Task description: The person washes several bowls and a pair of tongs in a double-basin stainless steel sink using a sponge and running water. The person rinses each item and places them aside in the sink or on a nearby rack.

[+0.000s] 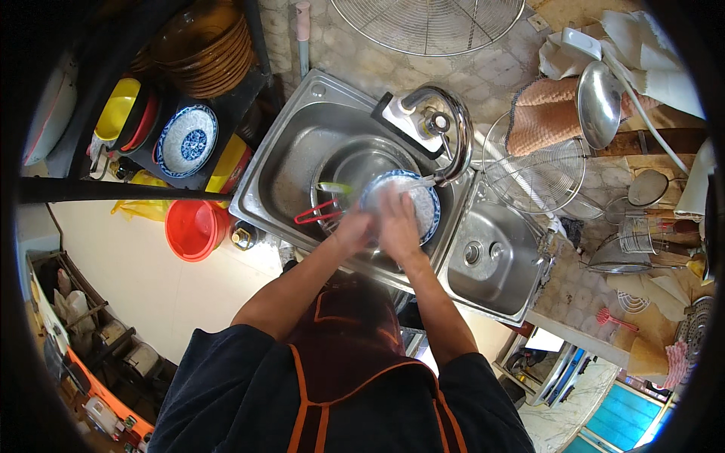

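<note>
A blue-rimmed white dish (429, 206) is under the running chrome faucet (465, 130), above a round metal basin (334, 153) in the large stainless-steel sink (277, 153). My left hand (355, 229) is at the dish's left edge and seems to grip it, though motion blurs the fingers. Across the dish's face lies my right hand (396, 221), its fingers stretched out and blurred. Left of the hands, a red-handled utensil (317, 212) and a green utensil (334, 187) rest at the basin's edge. The dish's lower left part is hidden by my hands.
A smaller sink bowl (493, 255) adjoins on the right. Wire strainers (535, 170) and a metal ladle (598, 105) lie beyond it. At left, a dark shelf (238, 90) holds stacked brown bowls (209, 56) and a patterned dish (187, 141). A red bucket (195, 229) stands below.
</note>
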The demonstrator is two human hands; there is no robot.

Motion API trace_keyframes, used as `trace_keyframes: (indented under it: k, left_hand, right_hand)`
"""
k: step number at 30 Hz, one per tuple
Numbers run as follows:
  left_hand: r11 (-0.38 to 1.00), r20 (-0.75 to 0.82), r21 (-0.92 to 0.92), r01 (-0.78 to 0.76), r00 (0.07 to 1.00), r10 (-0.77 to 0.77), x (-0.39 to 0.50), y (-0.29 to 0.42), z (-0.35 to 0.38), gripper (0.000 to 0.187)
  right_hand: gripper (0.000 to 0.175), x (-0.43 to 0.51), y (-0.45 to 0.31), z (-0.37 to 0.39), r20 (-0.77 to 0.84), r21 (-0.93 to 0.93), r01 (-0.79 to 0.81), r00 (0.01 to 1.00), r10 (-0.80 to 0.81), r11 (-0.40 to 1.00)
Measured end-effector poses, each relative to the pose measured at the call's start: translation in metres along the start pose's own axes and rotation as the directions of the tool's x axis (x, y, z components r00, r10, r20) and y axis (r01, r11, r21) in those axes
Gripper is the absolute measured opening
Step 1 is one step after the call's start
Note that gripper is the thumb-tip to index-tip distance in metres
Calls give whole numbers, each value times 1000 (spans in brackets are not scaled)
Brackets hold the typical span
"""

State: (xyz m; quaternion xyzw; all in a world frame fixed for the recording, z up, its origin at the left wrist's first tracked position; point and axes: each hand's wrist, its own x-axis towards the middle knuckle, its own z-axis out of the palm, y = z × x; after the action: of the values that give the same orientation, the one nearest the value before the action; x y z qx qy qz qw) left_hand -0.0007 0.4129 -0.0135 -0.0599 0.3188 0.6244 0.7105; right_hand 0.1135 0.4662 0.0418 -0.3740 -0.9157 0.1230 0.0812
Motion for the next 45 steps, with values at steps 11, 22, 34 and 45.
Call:
trace_keyframes:
  k: [11, 22, 34, 45]
  left_hand:
    - [851, 47, 248, -462, 884, 466, -11, 49, 17, 75]
    - [547, 53, 738, -396, 842, 537, -37, 96, 24, 67]
    - [745, -196, 569, 347, 938, -287, -3, 124, -9, 47]
    - [597, -61, 609, 522, 781, -621, 1, 95, 35, 94]
  right_hand:
    - [59, -21, -3, 23, -114, 311, 107, 991, -74, 944]
    - [45, -19, 39, 14, -67, 450, -132, 981, 181, 883]
    - [66, -17, -12, -85, 340, 617, -600, 787, 514, 509]
    - [45, -60, 87, -31, 737, 676, -668, 604, 305, -311]
